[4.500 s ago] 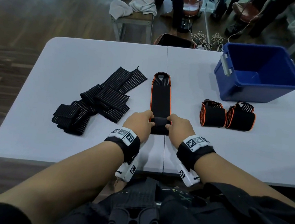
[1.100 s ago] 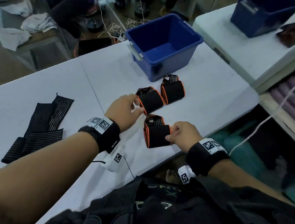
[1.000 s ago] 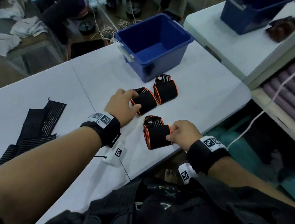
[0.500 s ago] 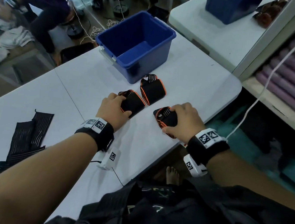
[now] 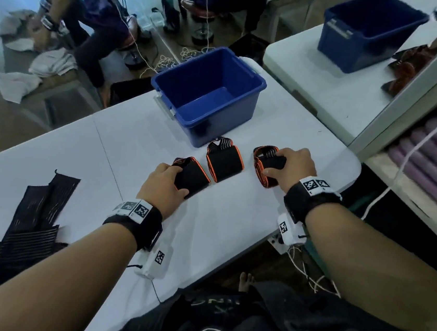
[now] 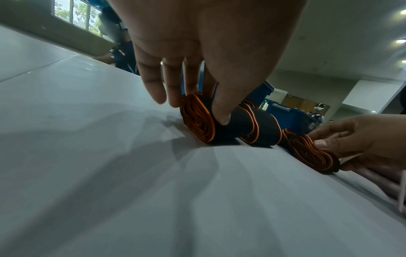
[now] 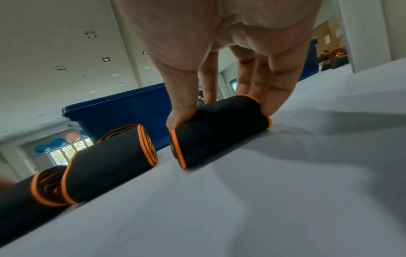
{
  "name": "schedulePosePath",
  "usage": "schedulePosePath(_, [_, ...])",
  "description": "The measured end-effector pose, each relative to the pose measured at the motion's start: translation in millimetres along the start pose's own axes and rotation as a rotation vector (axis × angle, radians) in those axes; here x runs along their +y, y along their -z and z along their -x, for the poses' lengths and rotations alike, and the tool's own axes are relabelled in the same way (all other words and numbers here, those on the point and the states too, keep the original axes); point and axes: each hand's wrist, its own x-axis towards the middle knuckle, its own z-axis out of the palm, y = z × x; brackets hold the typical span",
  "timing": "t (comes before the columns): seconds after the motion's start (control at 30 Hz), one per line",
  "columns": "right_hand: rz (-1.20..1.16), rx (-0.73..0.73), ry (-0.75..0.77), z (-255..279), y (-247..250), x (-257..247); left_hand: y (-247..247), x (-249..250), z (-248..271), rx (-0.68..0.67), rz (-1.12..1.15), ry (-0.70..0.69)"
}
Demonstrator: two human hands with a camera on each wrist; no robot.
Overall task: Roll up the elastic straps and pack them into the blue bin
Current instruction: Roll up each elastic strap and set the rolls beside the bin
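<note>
Three rolled black straps with orange edging lie in a row on the white table (image 5: 231, 235), just in front of the empty blue bin (image 5: 209, 93). My left hand (image 5: 164, 186) grips the left roll (image 5: 191, 177) (image 6: 219, 121), thumb on its near side and fingers behind. My right hand (image 5: 291, 165) grips the right roll (image 5: 265, 165) (image 7: 217, 128) the same way. The middle roll (image 5: 224, 163) (image 7: 110, 161) lies untouched between them. All three rest on the table.
Several unrolled black striped straps (image 5: 27, 228) lie flat at the left of the table. The table's right edge (image 5: 346, 177) is close beside my right hand. A second blue bin (image 5: 363, 32) stands on another table behind. A person (image 5: 94, 1) sits beyond the table.
The third strap went from half-rolled to fully rolled. My right hand carried it to the right end of the row, while my left hand closed round the left roll.
</note>
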Motion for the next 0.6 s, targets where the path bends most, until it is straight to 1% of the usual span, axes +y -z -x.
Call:
schedulePosePath(0.23, [0.052,-0.014,0.133,-43,-4,-19,-8,1,6,0.042,0.057,0.061])
schedulePosePath(0.37, [0.031,-0.041,0.188,-54,-7,-29,-11,4,8,0.063,0.095,0.083])
schedulePosePath(0.47, [0.010,-0.053,0.196,-57,-5,-31,-10,5,10,0.077,0.108,0.098])
schedulePosePath(0.6, [-0.067,0.025,0.197,-51,7,-36,-7,1,17,0.132,0.197,0.145])
